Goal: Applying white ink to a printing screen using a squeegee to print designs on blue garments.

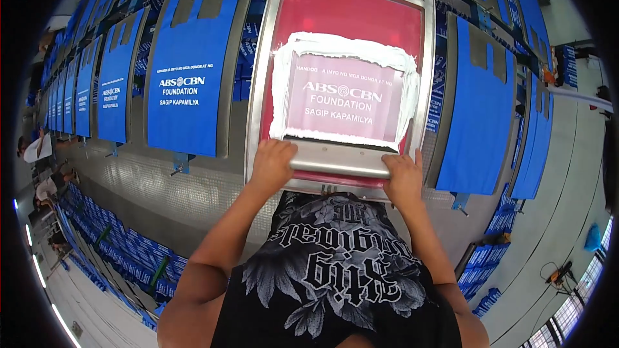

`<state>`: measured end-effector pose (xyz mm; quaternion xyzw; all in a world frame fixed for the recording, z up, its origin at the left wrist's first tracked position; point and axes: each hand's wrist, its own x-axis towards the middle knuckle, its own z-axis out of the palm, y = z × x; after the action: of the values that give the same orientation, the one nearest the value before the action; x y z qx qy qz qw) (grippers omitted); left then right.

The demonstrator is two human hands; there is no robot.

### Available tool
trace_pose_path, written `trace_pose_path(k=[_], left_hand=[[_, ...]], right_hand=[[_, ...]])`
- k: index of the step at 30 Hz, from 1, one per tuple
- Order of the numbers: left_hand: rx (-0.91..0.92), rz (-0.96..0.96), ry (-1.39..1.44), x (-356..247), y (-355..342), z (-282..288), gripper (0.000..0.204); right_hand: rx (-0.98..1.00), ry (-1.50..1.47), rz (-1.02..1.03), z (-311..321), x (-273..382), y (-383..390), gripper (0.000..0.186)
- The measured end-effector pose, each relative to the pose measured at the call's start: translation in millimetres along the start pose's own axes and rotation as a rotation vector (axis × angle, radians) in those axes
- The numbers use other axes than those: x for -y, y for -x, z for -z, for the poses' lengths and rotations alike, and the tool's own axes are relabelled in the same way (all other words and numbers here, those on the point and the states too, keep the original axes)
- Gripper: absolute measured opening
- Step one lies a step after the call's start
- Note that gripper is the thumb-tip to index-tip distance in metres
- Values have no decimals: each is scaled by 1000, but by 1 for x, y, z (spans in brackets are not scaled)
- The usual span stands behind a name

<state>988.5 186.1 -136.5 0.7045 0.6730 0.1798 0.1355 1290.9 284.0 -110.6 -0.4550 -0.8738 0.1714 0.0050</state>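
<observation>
mid-frame, i see the left hand (273, 164) and right hand (403, 175) gripping the metal squeegee (338, 160) near its ends; it looks stiff, weighty, best held there.

Bright strip lights (39, 271) lower left, fisheye-bent edges

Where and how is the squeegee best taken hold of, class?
Probably by both ends of the squeegee, from the near side, by the shirt. It is a long bar lying crosswise within the frame, so a hold at each end should keep it level; white paste lies beyond its far side. The left grip and right grip are there.
</observation>
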Motion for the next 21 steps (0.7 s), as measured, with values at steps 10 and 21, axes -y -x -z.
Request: trace_pose_path(k=[10, 21], left_hand=[[133, 157, -134, 43, -218, 63, 42], [857, 702, 754, -55, 75, -40, 54]], right_hand=[[147, 150, 37, 78, -64, -219, 41], [145, 64, 113, 87, -81, -257, 54]])
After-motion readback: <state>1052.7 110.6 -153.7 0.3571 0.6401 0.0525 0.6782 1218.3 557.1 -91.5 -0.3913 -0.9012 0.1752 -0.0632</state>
